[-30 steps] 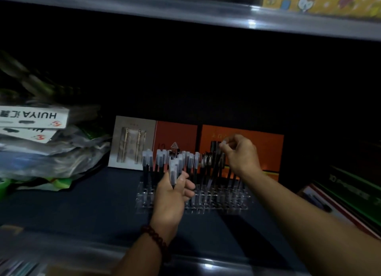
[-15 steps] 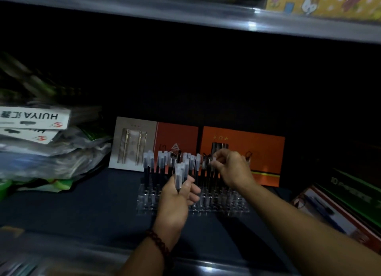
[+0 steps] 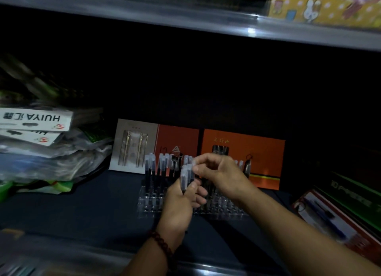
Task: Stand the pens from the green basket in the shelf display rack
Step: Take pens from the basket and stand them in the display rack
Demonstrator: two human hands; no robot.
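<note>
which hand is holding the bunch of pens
The left hand, with the bead bracelet, grips the pens upright; the right hand only pinches one cap.

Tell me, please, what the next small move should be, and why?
Probably the right hand should lift one of the pens free and stand it in an empty rack slot. The left hand grips the bunch upright, the right seems to pinch one cap, and the front slots look empty.
</note>
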